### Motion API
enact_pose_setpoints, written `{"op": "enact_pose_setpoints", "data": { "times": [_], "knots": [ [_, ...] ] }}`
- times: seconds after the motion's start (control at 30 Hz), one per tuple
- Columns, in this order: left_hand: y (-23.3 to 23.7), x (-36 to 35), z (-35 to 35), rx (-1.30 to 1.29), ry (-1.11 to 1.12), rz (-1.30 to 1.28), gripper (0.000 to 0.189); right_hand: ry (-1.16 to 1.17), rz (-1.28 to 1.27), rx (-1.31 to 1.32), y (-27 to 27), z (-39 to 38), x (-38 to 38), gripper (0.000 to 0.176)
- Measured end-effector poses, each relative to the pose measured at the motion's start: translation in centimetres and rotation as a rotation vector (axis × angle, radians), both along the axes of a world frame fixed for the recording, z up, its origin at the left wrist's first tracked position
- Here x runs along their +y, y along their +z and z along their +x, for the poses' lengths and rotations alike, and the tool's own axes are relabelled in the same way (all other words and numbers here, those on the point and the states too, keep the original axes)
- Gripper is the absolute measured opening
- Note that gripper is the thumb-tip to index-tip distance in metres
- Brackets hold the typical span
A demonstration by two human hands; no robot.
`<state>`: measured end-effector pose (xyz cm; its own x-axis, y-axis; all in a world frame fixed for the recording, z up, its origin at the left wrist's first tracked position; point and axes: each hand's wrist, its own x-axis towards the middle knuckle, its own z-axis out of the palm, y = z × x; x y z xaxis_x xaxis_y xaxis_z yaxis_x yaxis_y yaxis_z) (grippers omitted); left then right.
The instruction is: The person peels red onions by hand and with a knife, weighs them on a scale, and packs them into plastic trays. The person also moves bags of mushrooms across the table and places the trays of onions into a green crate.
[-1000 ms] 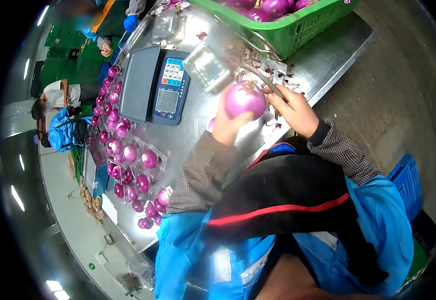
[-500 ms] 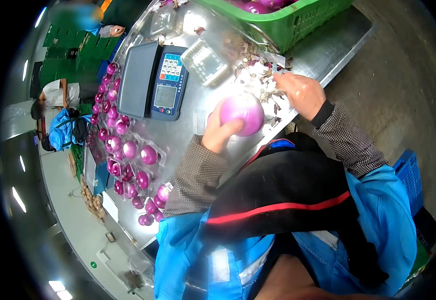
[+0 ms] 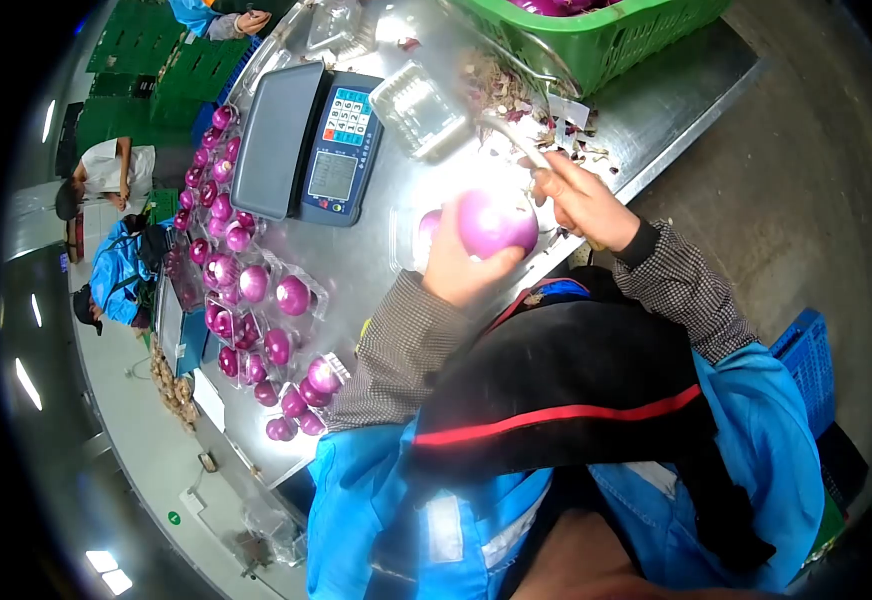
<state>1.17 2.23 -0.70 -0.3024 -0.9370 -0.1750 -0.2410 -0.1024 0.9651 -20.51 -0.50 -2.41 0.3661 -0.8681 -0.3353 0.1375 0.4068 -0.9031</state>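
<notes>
My left hand [image 3: 464,262] is wrapped round a large peeled red onion [image 3: 501,222], fingers behind it and thumb along its near side. Part of another onion [image 3: 428,228] shows beside these fingers, at a clear plastic tray [image 3: 402,236]. To the right, my right hand [image 3: 588,200] is closed on a knife [image 3: 516,138]. Its long pale blade points up and left over the table, and a bit of the handle shows below my fist. The knife is apart from the onion. Pale and purple peel scraps [image 3: 581,150] lie just beyond my right hand.
A weighing scale [image 3: 331,150] and a clear plastic box [image 3: 421,115] stand beyond my hands. Packed onions [image 3: 254,283] line the left of the metal table [image 3: 691,95]. A green crate [image 3: 616,50] of onions stands at the far edge. Other people [image 3: 116,170] are in the background.
My right hand has drawn back from the peel scraps and now holds the knife up. My left hand has moved slightly right and nearer me with the onion.
</notes>
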Motion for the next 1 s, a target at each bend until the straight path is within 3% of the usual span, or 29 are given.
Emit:
{"op": "enact_pose_setpoints", "data": {
  "times": [0.07, 0.2, 0.3, 0.33, 0.37, 0.47, 0.53, 0.57, 0.67, 0.7, 0.8, 0.83, 0.93, 0.97, 1.0],
  "knots": [
    [1.2, 0.6, -0.6, -0.106, -0.03, -0.073, 0.089, -0.065, -0.379, 0.016, -2.2, 2.1, -0.1, 0.032],
    [-0.4, 0.8, 0.8, -0.11, 0.02, -0.052, 0.088, 0.108, -0.43, 0.049, 2.1, 0.9, 0.7, 0.022],
    [-2.3, 0.9, 2.2, 0.035, 0.102, 0.066, 0.084, 0.146, -0.094, 0.079, 3.0, -0.6, 1.1, 0.025],
    [-2.8, 1.2, 2.3, 0.111, 0.123, 0.112, 0.083, 0.04, -0.183, 0.213, 1.7, -0.3, 0.9, 0.029],
    [-3.4, 1.4, 2.2, 0.188, 0.147, 0.156, 0.082, -0.022, -0.535, 0.464, -3.9, -0.8, 0.5, 0.042],
    [-4.0, 2.6, 0.5, 0.227, 0.208, 0.178, 0.073, 0.072, 0.051, 0.088, -2.5, 0.3, 2.6, 0.051],
    [-3.7, 3.4, -0.8, 0.206, 0.135, 0.164, 0.067, 0.133, 0.292, -0.131, -3.8, 1.1, 3.6, 0.06],
    [-5.5, 3.5, -0.6, 0.158, 0.08, 0.028, 0.058, 0.105, 0.321, -0.173, -4.3, 1.2, 3.9, 0.061],
    [-8.0, 2.5, 3.1, -0.394, -0.066, -0.36, 0.052, 0.054, 0.31, -0.107, -4.4, 1.3, 4.8, 0.06],
    [-7.0, 1.9, 4.3, -0.419, -0.005, -0.145, 0.05, 0.039, 0.292, -0.056, -4.4, 1.5, 5.1, 0.06],
    [-7.1, -0.9, 7.5, -0.982, -0.117, -0.651, 0.053, 0.093, 0.216, 0.075, -4.4, 2.4, 5.2, 0.062],
    [-7.3, -0.9, 8.2, -1.043, -0.167, -0.641, 0.053, 0.14, 0.198, 0.151, -3.9, 2.7, 4.8, 0.06],
    [-7.5, -1.0, 10.2, -1.109, -0.259, -0.6, 0.056, 0.035, -0.426, 0.365, -4.8, 6.0, 4.6, 0.058],
    [-7.6, -1.0, 11.4, -1.057, -0.252, -0.579, 0.057, 0.072, -0.281, 0.388, -4.5, 6.4, 4.7, 0.058],
    [-7.5, -0.9, 12.6, -1.004, -0.245, -0.555, 0.058, 0.128, -0.298, 0.491, -3.1, 7.2, 4.4, 0.059]
  ]
}}
